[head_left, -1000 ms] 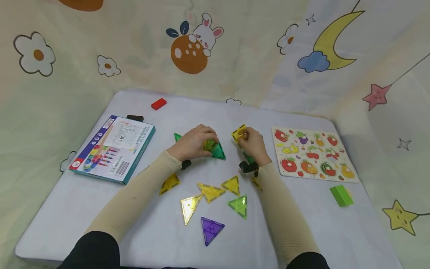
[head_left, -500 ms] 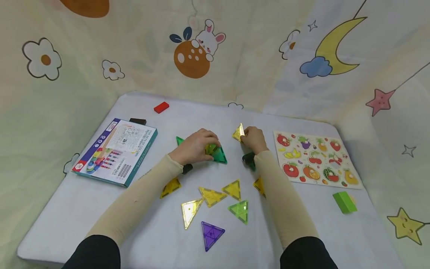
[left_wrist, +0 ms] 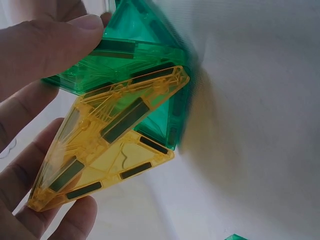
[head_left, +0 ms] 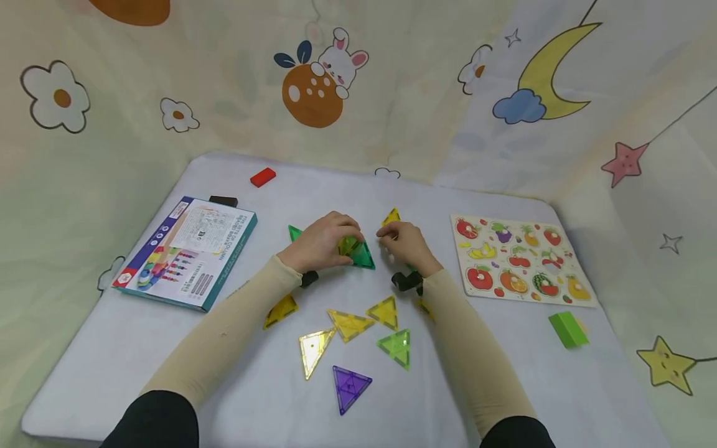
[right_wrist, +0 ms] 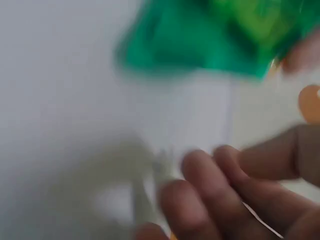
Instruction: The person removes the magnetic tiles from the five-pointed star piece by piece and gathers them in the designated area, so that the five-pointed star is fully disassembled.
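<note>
Mid-tabletop, the left hand [head_left: 320, 241] grips joined green and yellow magnetic tiles [left_wrist: 120, 110]; the right hand [head_left: 404, 244] pinches a yellow tile [head_left: 391, 218]. Light, stiff, slick plastic, probably best held by the edges.

Lying across the white table [head_left: 112, 361]: a boxed toy set [head_left: 187, 252] at left, with a black piece [head_left: 223, 201] just behind it and a red block [head_left: 262, 177] farther back. Sitting at right: a fruit puzzle board [head_left: 518, 260], and nearer the front a green block [head_left: 568, 329]. Spreading over the middle: loose triangle tiles, namely yellow ones [head_left: 350, 323], a pale one [head_left: 312, 350], a light green one [head_left: 396, 346] and a purple one [head_left: 350, 386].
</note>
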A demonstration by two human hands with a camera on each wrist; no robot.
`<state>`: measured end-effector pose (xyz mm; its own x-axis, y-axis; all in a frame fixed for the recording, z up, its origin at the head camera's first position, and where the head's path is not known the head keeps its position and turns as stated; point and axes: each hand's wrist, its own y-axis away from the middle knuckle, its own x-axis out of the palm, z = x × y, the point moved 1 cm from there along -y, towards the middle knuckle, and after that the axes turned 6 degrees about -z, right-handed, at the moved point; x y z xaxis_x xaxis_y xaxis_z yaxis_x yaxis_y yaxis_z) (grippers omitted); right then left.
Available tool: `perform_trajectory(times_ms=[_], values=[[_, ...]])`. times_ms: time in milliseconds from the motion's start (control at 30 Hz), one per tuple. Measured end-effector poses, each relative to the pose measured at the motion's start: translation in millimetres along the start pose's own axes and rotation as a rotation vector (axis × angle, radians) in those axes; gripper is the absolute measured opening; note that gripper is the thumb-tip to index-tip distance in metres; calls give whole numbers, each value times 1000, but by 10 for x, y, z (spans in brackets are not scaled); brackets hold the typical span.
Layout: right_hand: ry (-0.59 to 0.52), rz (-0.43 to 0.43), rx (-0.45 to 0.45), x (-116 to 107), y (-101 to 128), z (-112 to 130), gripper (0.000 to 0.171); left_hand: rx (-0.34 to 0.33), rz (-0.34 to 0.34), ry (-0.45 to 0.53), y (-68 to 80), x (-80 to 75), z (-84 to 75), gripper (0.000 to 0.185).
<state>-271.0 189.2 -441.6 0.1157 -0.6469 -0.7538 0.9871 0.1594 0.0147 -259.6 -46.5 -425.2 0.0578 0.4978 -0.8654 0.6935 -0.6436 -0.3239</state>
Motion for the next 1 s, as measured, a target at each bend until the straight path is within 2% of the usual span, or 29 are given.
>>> perform_trajectory(times_ms=[100,200,367,667,867,1000], values=[[-29,124,-45,80,74,103,28,0,-7,-1,-9,-12,-1,43],[-34,161,-78,159,120,150,27,0,-11,3,-14,-11,0,43],[-25,118,-68,219,158,173,26,-15,-10,21,-11,-16,-8,41],[-12,85,-75,235,178,188,26,-93,-45,75,34,-54,38,40],[-4,72,-85,245,185,176,28,-82,-17,66,36,-83,40,38],[-2,74,-79,244,199,178,31,-104,26,62,18,-112,36,40]])
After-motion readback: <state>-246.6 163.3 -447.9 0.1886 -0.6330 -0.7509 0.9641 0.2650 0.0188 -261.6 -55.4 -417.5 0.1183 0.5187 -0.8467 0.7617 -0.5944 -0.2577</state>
